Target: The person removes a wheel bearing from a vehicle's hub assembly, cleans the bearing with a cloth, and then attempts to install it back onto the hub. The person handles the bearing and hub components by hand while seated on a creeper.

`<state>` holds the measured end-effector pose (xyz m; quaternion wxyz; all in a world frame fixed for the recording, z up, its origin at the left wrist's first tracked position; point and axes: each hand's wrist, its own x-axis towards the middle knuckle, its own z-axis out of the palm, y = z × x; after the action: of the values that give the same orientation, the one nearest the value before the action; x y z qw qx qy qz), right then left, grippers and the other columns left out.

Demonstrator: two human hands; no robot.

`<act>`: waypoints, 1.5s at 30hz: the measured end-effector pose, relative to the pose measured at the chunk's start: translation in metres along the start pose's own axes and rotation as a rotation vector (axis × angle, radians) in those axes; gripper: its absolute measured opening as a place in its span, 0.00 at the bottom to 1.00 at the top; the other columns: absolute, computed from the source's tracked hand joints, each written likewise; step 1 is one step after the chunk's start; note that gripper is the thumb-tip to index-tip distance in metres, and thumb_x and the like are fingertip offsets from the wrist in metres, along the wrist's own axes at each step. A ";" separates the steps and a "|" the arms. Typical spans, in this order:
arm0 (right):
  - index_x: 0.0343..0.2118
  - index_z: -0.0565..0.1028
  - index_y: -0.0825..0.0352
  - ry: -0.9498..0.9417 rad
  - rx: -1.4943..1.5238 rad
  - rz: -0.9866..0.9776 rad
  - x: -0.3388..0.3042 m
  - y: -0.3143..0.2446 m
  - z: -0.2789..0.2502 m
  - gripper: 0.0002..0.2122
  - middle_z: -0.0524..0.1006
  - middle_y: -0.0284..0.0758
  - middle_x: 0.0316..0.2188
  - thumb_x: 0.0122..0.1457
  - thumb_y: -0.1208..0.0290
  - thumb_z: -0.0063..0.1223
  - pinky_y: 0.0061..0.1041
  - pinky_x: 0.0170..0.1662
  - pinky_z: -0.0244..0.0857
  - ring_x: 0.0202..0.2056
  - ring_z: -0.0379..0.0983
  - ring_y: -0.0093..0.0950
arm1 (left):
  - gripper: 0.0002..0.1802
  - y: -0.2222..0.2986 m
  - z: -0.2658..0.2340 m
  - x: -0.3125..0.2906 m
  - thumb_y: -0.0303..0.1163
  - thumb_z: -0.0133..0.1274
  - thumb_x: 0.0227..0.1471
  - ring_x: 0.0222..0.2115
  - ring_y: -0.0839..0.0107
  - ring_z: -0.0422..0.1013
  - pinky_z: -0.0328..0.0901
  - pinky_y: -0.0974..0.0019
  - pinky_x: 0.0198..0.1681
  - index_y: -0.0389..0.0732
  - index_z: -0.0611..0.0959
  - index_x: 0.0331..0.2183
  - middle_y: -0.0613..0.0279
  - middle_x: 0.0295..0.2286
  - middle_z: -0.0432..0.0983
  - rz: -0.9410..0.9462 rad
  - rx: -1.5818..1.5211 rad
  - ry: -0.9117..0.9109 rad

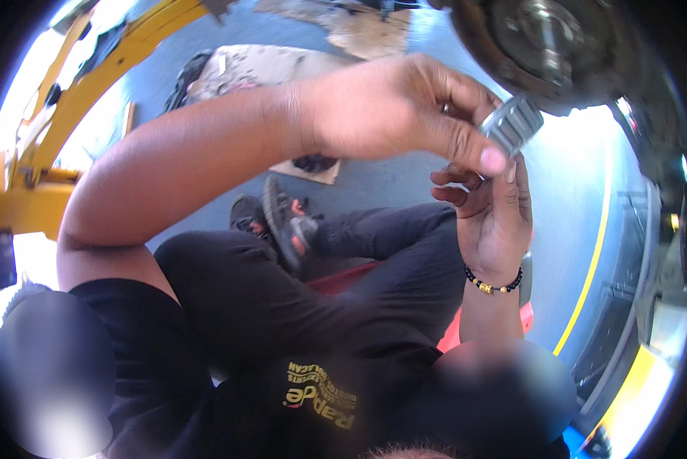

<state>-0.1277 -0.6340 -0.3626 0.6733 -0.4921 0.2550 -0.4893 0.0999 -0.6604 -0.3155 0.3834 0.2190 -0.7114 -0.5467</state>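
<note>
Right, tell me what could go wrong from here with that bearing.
The roller bearing could slip, since the left hand seems to pinch it near one side. It might also knock against the dark metal hub, which looks close in this view. The beaded bracelet just behind the right hand could snag if that hand works around the hub.

Yellow metal frame (30,205) far left; stained sheet (275,65) on blue-grey floor (370,183).
</note>
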 end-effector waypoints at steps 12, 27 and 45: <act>0.50 0.74 0.71 -0.429 -0.533 0.742 0.035 0.212 -0.001 0.13 0.78 0.31 0.35 0.67 0.70 0.53 0.21 0.41 0.72 0.34 0.75 0.19 | 0.28 0.016 -0.105 -0.236 0.48 0.65 0.54 0.46 0.70 0.76 0.67 0.64 0.54 0.36 0.83 0.48 0.59 0.43 0.81 -0.166 0.616 0.862; 0.46 0.78 0.66 -0.642 -0.918 -0.541 0.188 0.315 0.273 0.12 0.75 0.43 0.42 0.60 0.70 0.54 0.38 0.51 0.67 0.48 0.72 0.40 | 0.11 -0.150 -0.048 -0.341 0.34 0.65 0.55 0.34 0.76 0.74 0.69 0.66 0.40 0.44 0.77 0.32 0.67 0.32 0.78 0.119 -0.519 1.759; 0.46 0.76 0.74 -0.128 -0.564 -0.279 0.164 0.208 0.221 0.09 0.81 0.36 0.36 0.67 0.76 0.51 0.22 0.44 0.68 0.39 0.75 0.21 | 0.16 -0.084 -0.106 -0.356 0.25 0.55 0.50 0.46 0.61 0.72 0.75 0.60 0.44 0.38 0.77 0.43 0.52 0.45 0.68 0.254 -0.116 1.426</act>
<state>0.2035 -0.6841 -0.4441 0.4514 -0.7194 0.2679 -0.4550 0.3915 -0.4903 -0.4924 0.8254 0.4174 -0.2781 -0.2591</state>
